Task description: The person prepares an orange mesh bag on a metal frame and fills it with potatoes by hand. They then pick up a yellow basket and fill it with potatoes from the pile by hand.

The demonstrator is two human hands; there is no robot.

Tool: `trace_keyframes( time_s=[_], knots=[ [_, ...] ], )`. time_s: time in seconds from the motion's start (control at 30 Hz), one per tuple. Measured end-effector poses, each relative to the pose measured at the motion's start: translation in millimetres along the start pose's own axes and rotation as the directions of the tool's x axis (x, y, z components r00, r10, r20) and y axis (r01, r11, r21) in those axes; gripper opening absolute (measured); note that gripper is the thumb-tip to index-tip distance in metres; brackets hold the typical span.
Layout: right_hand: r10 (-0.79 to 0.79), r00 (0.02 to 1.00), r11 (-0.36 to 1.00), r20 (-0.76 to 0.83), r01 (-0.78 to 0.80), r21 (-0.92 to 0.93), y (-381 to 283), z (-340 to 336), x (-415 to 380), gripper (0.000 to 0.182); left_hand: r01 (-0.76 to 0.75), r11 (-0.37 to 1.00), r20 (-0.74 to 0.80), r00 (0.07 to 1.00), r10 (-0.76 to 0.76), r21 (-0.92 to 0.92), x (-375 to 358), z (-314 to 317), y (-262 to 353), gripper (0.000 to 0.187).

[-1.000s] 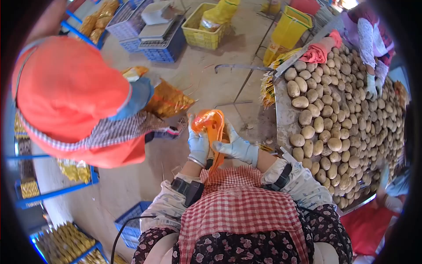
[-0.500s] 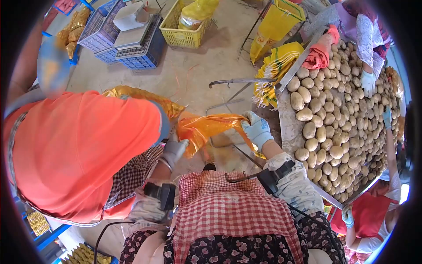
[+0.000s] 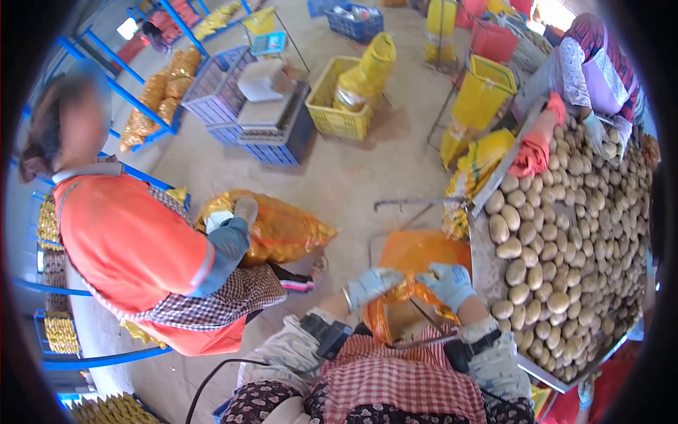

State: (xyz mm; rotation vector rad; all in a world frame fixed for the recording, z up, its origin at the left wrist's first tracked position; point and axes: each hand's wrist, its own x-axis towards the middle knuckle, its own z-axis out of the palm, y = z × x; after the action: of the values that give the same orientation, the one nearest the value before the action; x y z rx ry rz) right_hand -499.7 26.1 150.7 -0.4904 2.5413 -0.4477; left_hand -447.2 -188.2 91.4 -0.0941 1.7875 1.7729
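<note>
An orange plastic mesh bag (image 3: 424, 249) hangs before me, its mouth gathered and spread between my gloved hands. My left hand (image 3: 374, 286) pinches the left part of the bag's rim. On the right, my right hand (image 3: 446, 284) grips the same rim, fingers bent over it. Part of a thin metal stand (image 3: 432, 319) shows below and between the hands, close to my checked apron (image 3: 395, 385). Most of the bag's lower part is hidden.
A metal table edge (image 3: 487, 247) heaped with potatoes (image 3: 558, 304) stands at my right; other people's gloved hands reach over it. At left, a co-worker in an orange vest (image 3: 138, 240) holds a filled bag (image 3: 282, 230). Crates, a scale (image 3: 272, 116) and yellow bags stand beyond.
My view has lifted and turned left. The orange bag, earlier stretched sideways between my hands, now hangs lower with my hands closer together. The co-worker has moved away left with a filled bag.
</note>
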Motion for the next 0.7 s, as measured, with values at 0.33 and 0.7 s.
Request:
trace_keyframes(
  time_s=[0.33, 0.7],
  knots=[
    [-0.334, 0.922, 0.941, -0.197, 0.314, -0.126, 5, 20, 1, 0.015, -0.146, 0.97, -0.103, 0.98, 0.168, 0.197, 25, 21, -17, 0.043],
    [-0.643, 0.617, 0.763, -0.453, 0.564, -0.315, 23, 21, 3, 0.023, -0.098, 0.978, -0.109, 0.991, 0.079, -0.185, 23, 30, -34, 0.028]
  ],
)
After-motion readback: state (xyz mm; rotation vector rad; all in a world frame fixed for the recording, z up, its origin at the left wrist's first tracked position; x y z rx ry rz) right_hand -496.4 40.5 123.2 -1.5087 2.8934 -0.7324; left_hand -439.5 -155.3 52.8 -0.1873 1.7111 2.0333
